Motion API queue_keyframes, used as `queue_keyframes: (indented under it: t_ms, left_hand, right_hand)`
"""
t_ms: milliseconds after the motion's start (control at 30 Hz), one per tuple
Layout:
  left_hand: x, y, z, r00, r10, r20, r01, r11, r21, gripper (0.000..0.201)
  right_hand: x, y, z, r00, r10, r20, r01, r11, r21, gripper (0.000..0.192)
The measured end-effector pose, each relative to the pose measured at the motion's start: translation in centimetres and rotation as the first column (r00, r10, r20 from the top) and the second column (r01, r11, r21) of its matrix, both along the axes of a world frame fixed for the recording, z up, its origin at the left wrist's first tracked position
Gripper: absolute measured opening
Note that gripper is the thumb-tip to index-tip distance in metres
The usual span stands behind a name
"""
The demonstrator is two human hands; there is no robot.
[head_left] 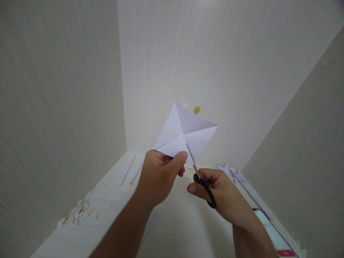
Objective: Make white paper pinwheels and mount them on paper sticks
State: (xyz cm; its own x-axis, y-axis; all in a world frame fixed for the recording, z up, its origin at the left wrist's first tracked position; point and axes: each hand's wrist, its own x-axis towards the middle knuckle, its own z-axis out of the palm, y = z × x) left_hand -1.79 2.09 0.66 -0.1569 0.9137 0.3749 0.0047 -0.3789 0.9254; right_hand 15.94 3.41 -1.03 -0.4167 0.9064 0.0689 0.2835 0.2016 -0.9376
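A white square of paper (pixel 199 138) with diagonal creases is held up above the table. My left hand (pixel 163 175) pinches its lower edge, thumb on the near face and fingers behind. My right hand (pixel 217 190) is closed around the black handles of a pair of scissors (pixel 205 190). One blade lies over the paper along the lower crease, pointing toward the centre where the creases meet. The other blade is hidden, apparently behind the sheet. My left thumb rests just left of the blade.
On the pale table (pixel 185 222) lie thin white sticks (pixel 127 170) and a pile of small white-tipped bits (pixel 77 211) at left. Folded white paper (pixel 231 171) and a phone (pixel 272 229) are at right. Walls enclose three sides; a yellow object (pixel 197 109) shows behind the paper.
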Motion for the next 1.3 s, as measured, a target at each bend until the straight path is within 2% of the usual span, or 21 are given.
queue_keyframes:
  t_ms: [233,400,1000,1300]
  left_hand:
    - [-0.01,0.2,-0.17,1.0,0.003,-0.005,-0.003,1.0,-0.006,0.035]
    - [0.03,0.36,-0.26,1.0,0.012,-0.02,-0.012,1.0,-0.008,0.036]
    - [-0.01,0.29,-0.06,0.997,-0.061,0.036,0.06,0.997,0.038,0.035]
    - [0.08,0.18,-0.06,0.996,-0.078,0.047,0.078,0.997,0.001,0.034]
  right_hand:
    - [-0.18,-0.1,0.26,0.999,-0.036,0.031,0.036,0.999,0.018,0.06]
    - [-0.12,-0.12,0.13,1.0,-0.016,-0.001,0.016,1.0,0.002,0.059]
    - [0.12,0.02,-0.31,0.997,0.027,-0.065,-0.029,0.999,-0.026,0.057]
    - [0.06,0.07,-0.41,0.997,0.007,-0.072,-0.008,1.0,-0.024,0.056]
